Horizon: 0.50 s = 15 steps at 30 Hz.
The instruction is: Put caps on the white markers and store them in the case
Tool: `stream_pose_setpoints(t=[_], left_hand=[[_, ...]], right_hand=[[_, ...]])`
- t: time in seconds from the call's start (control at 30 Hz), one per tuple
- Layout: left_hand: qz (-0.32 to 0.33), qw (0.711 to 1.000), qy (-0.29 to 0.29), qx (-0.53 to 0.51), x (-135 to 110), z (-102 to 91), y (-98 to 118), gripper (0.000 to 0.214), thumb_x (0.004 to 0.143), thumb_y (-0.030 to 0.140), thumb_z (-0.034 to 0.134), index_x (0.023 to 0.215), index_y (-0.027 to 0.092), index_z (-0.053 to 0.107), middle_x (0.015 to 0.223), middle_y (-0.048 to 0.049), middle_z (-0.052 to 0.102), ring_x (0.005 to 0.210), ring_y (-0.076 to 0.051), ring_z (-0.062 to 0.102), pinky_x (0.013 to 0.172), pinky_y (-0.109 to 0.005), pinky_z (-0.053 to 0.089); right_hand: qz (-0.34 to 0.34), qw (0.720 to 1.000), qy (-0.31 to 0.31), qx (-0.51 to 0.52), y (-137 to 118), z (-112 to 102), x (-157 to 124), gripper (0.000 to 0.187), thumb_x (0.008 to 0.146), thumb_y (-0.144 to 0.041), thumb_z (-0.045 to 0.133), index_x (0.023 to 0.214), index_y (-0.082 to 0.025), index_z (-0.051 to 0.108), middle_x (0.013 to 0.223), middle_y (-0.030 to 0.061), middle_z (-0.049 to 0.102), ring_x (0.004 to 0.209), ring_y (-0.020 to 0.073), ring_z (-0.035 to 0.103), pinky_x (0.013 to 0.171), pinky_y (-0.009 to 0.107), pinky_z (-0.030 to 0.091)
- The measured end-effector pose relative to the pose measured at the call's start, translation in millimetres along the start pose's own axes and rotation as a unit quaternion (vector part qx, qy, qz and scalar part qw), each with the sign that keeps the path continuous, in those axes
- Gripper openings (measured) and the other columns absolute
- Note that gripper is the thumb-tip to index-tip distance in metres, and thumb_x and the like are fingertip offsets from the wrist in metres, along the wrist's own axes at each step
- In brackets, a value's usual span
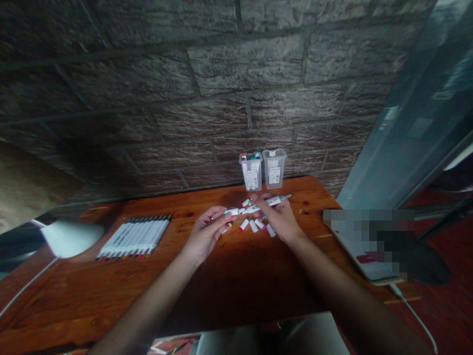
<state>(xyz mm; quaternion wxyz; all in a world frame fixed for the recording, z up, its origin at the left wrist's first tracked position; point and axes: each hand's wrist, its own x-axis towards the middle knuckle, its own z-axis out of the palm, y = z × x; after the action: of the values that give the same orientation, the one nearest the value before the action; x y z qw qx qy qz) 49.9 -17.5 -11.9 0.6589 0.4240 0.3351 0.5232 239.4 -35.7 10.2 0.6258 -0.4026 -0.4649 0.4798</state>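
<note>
My left hand (pixel 201 234) pinches a white marker cap (pixel 232 212) with a green end between thumb and fingers. Facing it, my right hand (pixel 283 219) is closed around a white marker (pixel 273 201), which lies slanted with its dark grey end up to the right. The marker's other end points at the cap; whether the two touch I cannot tell. Below and between the hands lie several loose caps (pixel 253 226), white with pink or other coloured ends. Part of this group is hidden by my fingers.
Several markers lie in a neat row (pixel 135 236) on the wooden table (pixel 221 296) at left, beside a white lamp (pixel 72 239). Against the brick wall stand a clear container (pixel 252 178) holding markers and a second clear container (pixel 274 172). A laptop-like device (pixel 377 264) sits at right.
</note>
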Motion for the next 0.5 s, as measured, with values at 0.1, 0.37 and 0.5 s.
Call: stream_pose_setpoints(t=[0.1,0.37,0.5], left_hand=[[0.003,1.000,-0.008,0.008,-0.7,0.8,-0.3,0.030,0.065,0.016,0.084,0.089,0.015,0.066,0.083,-0.0025,0.073,0.079,-0.013,0.071,0.062,-0.015,0.053],[-0.001,0.999,-0.018,0.035,-5.4,3.6,0.8,0.031,0.064,0.016,0.085,0.088,0.015,0.066,0.085,-0.0029,0.073,0.074,-0.012,0.069,0.059,-0.016,0.051],[0.007,0.998,-0.026,0.058,-7.1,6.1,0.5,0.028,0.065,0.017,0.084,0.086,0.015,0.065,0.084,-0.0023,0.072,0.073,-0.012,0.068,0.059,-0.018,0.050]], right_hand=[[0.004,1.000,0.008,0.006,0.6,-0.5,0.0,0.033,0.071,-0.048,0.074,0.071,-0.016,0.066,0.054,-0.0019,0.059,0.043,0.0090,0.050,0.040,0.020,0.038],[0.008,1.000,0.001,-0.006,-3.5,0.4,-1.7,0.033,0.071,-0.049,0.074,0.071,-0.017,0.068,0.060,0.0004,0.064,0.048,0.0107,0.056,0.045,0.022,0.044],[0.024,0.999,-0.031,-0.008,-2.1,0.5,-2.3,0.034,0.072,-0.050,0.073,0.073,-0.017,0.068,0.056,-0.0006,0.063,0.045,0.0105,0.054,0.043,0.022,0.042]])
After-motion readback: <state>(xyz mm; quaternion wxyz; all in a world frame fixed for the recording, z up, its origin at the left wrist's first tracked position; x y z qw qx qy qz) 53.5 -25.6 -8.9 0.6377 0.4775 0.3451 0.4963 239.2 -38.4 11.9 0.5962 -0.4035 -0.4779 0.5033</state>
